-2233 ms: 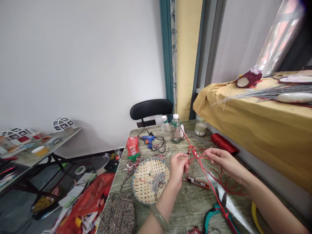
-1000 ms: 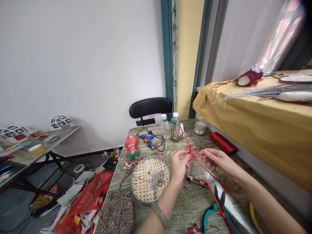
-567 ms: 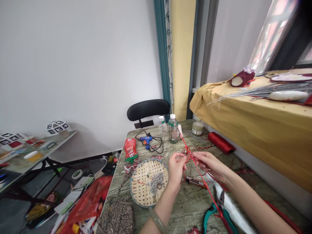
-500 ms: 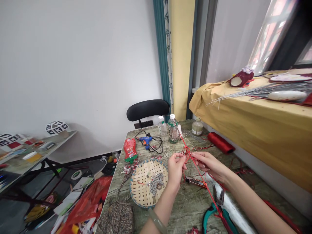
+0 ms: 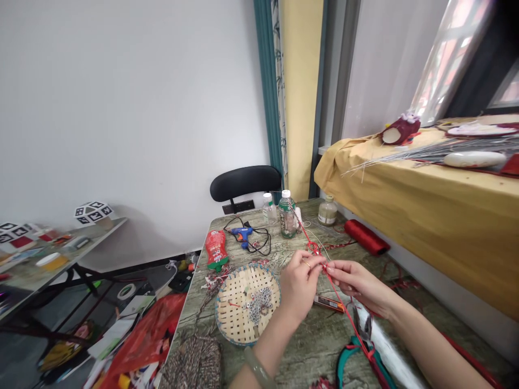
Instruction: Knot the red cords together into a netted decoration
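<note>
A red cord [image 5: 336, 292] runs taut from a green-labelled bottle [image 5: 287, 215] at the back down to the pliers [image 5: 362, 346] at the front, which have teal and red handles. My left hand [image 5: 300, 281] pinches the cord near its middle, just below a small cluster of red loops [image 5: 313, 247]. Close against it, my right hand [image 5: 357, 280] also pinches red cord between thumb and forefinger. The exact knot between the fingertips is hidden. Beneath the hands lies a box cutter [image 5: 329, 303], partly covered.
Left of my hands, a woven tray [image 5: 233, 324] holds several small metal rings. Behind it lie a red pouch [image 5: 216, 248] and a blue glue gun [image 5: 242, 234] with its cable. A red thread spool [image 5: 367, 237] lies by the wall. Brown yarn [image 5: 194, 363] sits front left.
Both hands have shifted slightly right and nearer to me along the cord, and the fingertips have come together. The red loops now show above my left hand.
</note>
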The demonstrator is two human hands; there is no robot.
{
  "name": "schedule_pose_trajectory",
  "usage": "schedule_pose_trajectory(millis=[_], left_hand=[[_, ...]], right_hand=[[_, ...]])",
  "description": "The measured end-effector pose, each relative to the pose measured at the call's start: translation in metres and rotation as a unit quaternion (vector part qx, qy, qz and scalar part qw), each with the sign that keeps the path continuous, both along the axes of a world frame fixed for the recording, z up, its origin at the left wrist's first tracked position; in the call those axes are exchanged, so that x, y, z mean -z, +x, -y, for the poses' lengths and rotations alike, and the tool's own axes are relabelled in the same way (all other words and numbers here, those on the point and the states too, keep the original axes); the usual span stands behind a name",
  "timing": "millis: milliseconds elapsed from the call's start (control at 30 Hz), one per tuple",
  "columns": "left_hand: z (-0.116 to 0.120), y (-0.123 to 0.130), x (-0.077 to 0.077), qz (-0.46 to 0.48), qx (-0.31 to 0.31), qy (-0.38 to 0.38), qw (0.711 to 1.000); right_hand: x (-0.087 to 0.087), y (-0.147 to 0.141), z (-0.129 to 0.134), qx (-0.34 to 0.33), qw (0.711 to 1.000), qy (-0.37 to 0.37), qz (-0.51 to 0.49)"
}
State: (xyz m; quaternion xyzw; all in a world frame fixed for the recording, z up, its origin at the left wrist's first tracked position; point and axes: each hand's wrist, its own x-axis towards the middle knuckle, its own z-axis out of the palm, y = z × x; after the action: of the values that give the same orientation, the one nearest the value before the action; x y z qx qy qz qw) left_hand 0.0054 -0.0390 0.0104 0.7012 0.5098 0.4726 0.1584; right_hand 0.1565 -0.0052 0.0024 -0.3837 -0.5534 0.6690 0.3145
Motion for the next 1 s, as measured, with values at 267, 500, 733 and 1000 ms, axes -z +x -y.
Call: schedule_pose_trajectory(millis=[267, 500, 733, 1000], left_hand=[[-0.004, -0.003, 0.003, -0.154, -0.031, 0.097, 0.983], [0.01, -0.011, 0.013, -0.136, -0.045, 0.108, 0.984], [0.044, -0.032, 0.019, -0.154, -0.006, 0.031, 0.988], [0.072, -0.037, -0.01, 0.028, 0.283, -0.275, 0.919]], right_hand=[[-0.003, -0.005, -0.003, 0.011, 1.0, -0.014, -0.009], [-0.006, -0.009, -0.002, 0.019, 1.0, 0.01, 0.011], [-0.005, -0.007, -0.001, 0.025, 1.0, 0.005, 0.01], [-0.002, -0.007, -0.003, 0.01, 1.0, 0.005, 0.001]])
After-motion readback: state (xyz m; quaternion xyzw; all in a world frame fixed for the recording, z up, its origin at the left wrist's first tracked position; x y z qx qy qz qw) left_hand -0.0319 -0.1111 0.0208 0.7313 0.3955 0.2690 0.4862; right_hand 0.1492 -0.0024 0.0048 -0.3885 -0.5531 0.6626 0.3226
